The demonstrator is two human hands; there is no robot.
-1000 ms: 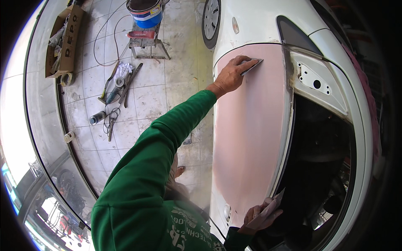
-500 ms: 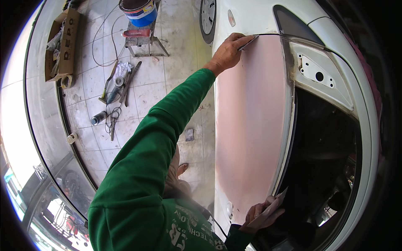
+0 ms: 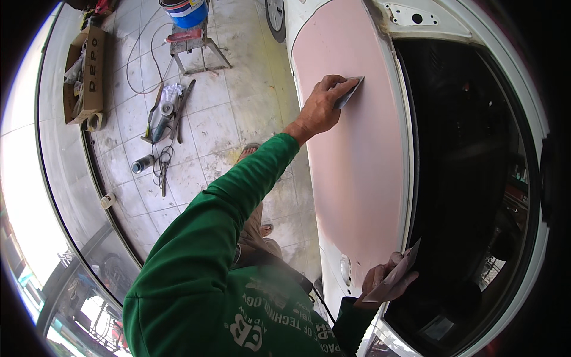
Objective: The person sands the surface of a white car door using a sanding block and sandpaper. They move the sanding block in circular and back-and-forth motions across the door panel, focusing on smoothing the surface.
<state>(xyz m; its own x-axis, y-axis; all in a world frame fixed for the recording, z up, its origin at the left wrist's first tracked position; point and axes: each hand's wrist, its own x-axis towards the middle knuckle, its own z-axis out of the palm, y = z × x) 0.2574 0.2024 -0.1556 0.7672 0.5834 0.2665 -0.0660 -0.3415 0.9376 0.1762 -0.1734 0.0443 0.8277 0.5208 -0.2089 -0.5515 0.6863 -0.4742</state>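
Coverage: broad, judged well advanced. Clock face centred on the pink-coated panel (image 3: 366,172) of the white car.

Pink layer runs nearly unbroken from the 12 o'clock end down towards 6 o'clock, where it frays out short of the door handle (image 3: 345,269); white shows around the handle and along the lower 7 o'clock margin. Small dark marks dot the thin end near 6 o'clock. A paler band crosses the middle; cannot tell whether this is thin coat or reflected light.

Left hand (image 3: 320,108), just off centre towards 10 o'clock: fingers closed on a thin grey blade (image 3: 351,94), which appears to rest against the pink surface. Right hand (image 3: 377,275), between 5 and 6 o'clock: gripping a pale flat plate (image 3: 389,287) beside the dark window opening (image 3: 464,166). Amount of material on the plate not readable.

Remaining, as judged: ragged 6 o'clock end and the 7 o'clock margin look least finished; final evenness of the surface cannot be told.

Off the car: bucket (image 3: 189,14) on a stool (image 3: 193,44), 10 o'clock; angle grinder (image 3: 161,126) on the floor, 9 o'clock.
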